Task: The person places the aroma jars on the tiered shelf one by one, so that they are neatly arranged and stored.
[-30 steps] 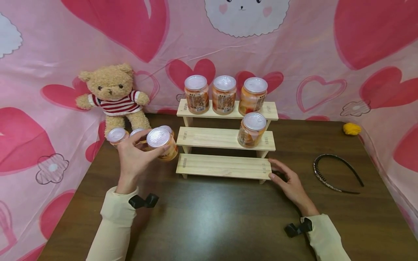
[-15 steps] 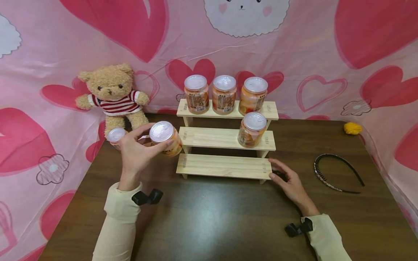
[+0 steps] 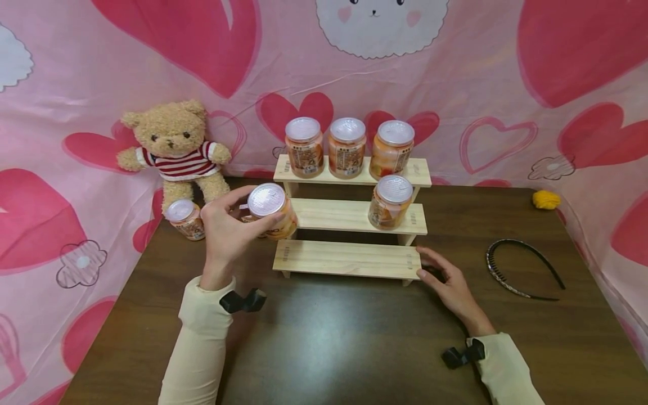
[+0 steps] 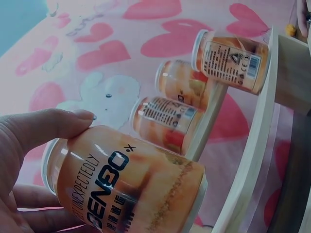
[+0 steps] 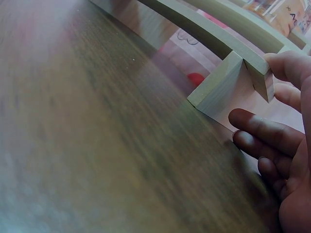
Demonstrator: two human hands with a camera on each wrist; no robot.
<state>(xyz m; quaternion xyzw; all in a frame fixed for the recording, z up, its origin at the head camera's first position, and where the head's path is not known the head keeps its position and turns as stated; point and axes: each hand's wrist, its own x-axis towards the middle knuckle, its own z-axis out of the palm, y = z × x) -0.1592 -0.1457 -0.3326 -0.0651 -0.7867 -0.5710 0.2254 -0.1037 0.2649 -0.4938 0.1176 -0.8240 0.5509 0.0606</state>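
My left hand point(image 3: 228, 228) grips a clear fruit jar point(image 3: 275, 216) with a silver lid, thumb on one side and fingers on the other. In the head view this jar overlaps the left end of the wooden three-tier stand point(image 3: 329, 256). The left wrist view shows its orange label point(image 4: 126, 184) up close, the jar slanting across that view. My right hand point(image 3: 448, 284) touches the right end of the lowest tier, thumb and index finger at the board's end point(image 5: 265, 85). Its other fingers are loosely bent below and hold nothing.
Several matching jars point(image 3: 347, 149) stand on the top tier; one jar point(image 3: 391, 203) sits at the middle tier's right. Another jar point(image 3: 186, 219) stands left, before a teddy bear point(image 3: 174, 146). Right lie a black headband point(image 3: 498, 275) and a yellow ball point(image 3: 545, 199).
My left hand has carried the jar rightward, up to the left end of the stand. The jar at far left now shows more fully. The right hand stays in place.
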